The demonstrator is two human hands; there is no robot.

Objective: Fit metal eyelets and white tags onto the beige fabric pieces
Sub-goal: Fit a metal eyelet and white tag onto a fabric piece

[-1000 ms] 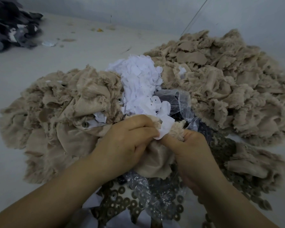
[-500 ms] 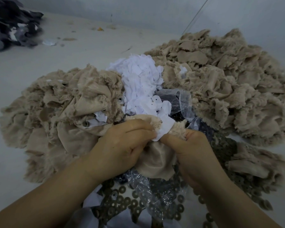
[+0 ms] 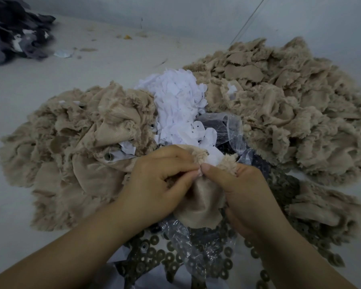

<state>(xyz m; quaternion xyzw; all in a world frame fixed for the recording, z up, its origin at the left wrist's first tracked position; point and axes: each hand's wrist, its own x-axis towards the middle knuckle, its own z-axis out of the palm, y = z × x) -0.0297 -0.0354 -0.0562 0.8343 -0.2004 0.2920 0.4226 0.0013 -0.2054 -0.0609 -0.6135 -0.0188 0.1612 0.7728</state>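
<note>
A beige fabric piece [image 3: 202, 205] with frayed edges hangs between both hands at centre. My left hand [image 3: 158, 184] grips its top edge with curled fingers. My right hand [image 3: 242, 195] pinches the same edge, thumb tip meeting the left fingers. A white tag [image 3: 215, 158] sticks up from the fabric just above the pinch. Whether an eyelet sits under the fingers is hidden. A heap of white tags [image 3: 177, 107] lies behind the hands. Dark metal eyelets [image 3: 161, 255] are scattered below, some on and under clear plastic [image 3: 196, 247].
Large piles of beige fabric pieces lie to the left [image 3: 71, 155] and right [image 3: 290, 113]. A clear plastic bag [image 3: 231, 130] sits behind my right hand. Dark cloth [image 3: 13, 32] is heaped at the far left corner. Pale floor [image 3: 102, 65] stretches beyond.
My thumbs and fingers have closed together on the fabric's top edge, and the white tag now shows less above the pinch. The piles have not moved.
</note>
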